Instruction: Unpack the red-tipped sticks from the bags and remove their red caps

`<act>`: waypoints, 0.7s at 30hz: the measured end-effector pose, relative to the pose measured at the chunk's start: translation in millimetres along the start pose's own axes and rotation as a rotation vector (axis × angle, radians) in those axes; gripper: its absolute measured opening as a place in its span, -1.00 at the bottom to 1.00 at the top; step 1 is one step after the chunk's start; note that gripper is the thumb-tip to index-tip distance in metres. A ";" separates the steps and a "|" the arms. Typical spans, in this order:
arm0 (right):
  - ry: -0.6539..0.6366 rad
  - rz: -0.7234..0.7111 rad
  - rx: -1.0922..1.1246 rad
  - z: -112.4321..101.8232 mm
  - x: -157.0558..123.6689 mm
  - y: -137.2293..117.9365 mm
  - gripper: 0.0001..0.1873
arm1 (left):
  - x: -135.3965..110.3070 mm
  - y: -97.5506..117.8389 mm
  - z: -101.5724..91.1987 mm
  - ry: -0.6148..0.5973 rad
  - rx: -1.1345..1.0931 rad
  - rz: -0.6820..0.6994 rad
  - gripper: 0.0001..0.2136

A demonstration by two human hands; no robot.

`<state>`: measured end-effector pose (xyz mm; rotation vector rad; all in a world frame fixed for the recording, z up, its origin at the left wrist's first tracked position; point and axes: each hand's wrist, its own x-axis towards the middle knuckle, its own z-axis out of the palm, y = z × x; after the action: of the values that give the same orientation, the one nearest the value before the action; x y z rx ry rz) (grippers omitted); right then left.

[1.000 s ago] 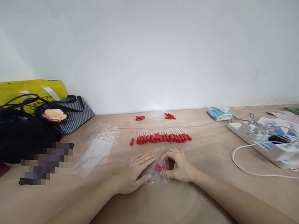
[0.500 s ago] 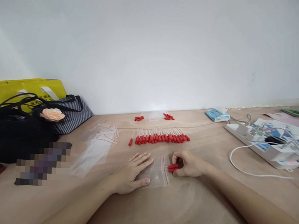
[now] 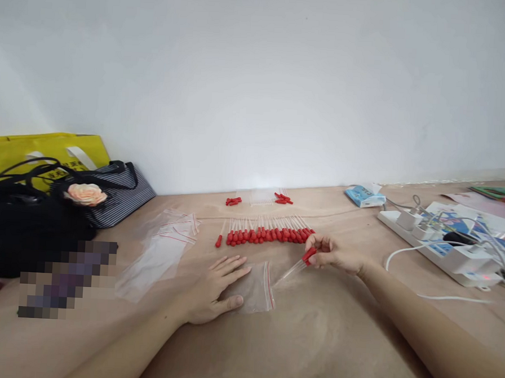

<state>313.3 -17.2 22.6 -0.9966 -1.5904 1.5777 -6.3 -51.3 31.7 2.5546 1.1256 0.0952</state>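
Note:
My left hand (image 3: 224,289) lies flat with fingers stretched out, pressing the left part of a clear zip bag (image 3: 255,293) on the table. The bag's red-lined mouth faces right. In my right hand (image 3: 327,253), closed by a pinch, are droppers (image 3: 297,268) with red bulbs and clear glass tubes; I cannot tell how many. Their tips point down-left, close to the bag's mouth. Behind the hands runs a row of many more red-bulbed droppers (image 3: 267,235), tubes pointing away from me. One dropper (image 3: 219,241) lies slightly apart at its left end.
Several clear zip bags (image 3: 160,257) are fanned out on the left. Near the wall lies a packed bag (image 3: 263,197) with red bulbs at both sides. At right are a power strip (image 3: 435,246) with cables and a blue tissue pack (image 3: 364,196). Handbags (image 3: 120,196) stand far left.
My right hand has moved up and right from the bag's mouth with the droppers, whose glass tubes now show outside the bag. My left hand stays flat on the bag.

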 end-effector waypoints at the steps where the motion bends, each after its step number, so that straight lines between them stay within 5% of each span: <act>1: 0.054 -0.007 0.035 -4.0 -0.1 -0.7 -0.68 | -0.5 -0.2 0.2 0.012 -0.013 0.008 -0.50; 6: 0.334 -0.212 0.147 0.3 5.6 -0.8 -0.69 | 3.6 -1.1 2.1 0.256 -0.206 -0.005 -0.61; 10: 0.527 -0.507 -0.181 39.4 9.3 5.1 -0.77 | 20.4 12.6 -2.4 0.475 -0.597 -0.289 -0.71; 15: 0.405 -0.903 -0.865 84.7 1.6 10.1 -0.83 | 45.0 45.6 -6.2 0.227 -1.333 -0.515 -0.79; 21: 0.209 -1.123 -1.184 97.1 -1.8 6.9 -0.70 | 54.8 55.8 0.8 0.266 -1.452 -0.519 -0.92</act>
<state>229.4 -65.7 12.1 -0.4824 -2.2758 -0.2923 70.6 -46.6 45.6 0.9650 1.1051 0.7903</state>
